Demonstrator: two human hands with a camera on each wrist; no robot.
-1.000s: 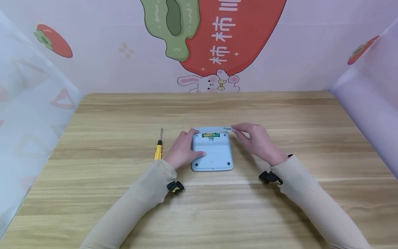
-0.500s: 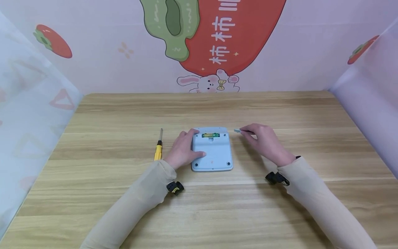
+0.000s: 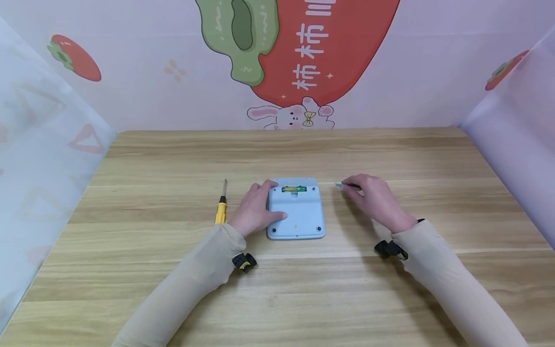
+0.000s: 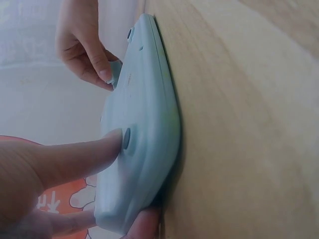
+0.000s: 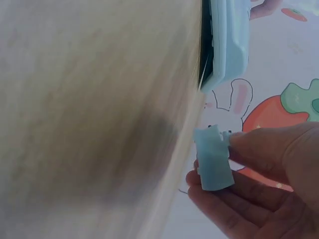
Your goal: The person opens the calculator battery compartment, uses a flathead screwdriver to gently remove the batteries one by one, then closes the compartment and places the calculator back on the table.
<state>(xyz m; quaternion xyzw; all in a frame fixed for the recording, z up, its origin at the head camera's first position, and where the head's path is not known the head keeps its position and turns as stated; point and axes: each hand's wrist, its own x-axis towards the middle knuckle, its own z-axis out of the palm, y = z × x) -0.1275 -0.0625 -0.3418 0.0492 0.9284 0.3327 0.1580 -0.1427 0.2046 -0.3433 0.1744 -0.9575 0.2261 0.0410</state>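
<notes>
A light blue calculator (image 3: 303, 214) lies face down on the wooden table, its battery compartment uncovered. A green and gold battery (image 3: 294, 189) sits in that slot. My left hand (image 3: 256, 207) grips the calculator's left side, thumb on its back and fingers around the edge; the left wrist view shows the thumb beside a dark round foot (image 4: 127, 138). To the right of the calculator, my right hand (image 3: 374, 198) pinches a small light blue battery cover (image 5: 214, 158) between thumb and fingers, held apart from the calculator and above the table.
A yellow-handled screwdriver (image 3: 221, 207) lies left of the left hand, its tip toward the back. Behind the table (image 3: 390, 154) hangs a printed cloth (image 3: 151, 96), with more cloth along both sides.
My right hand has moved right with the battery cover, away from the calculator's far right corner. The left hand and the calculator have stayed in place.
</notes>
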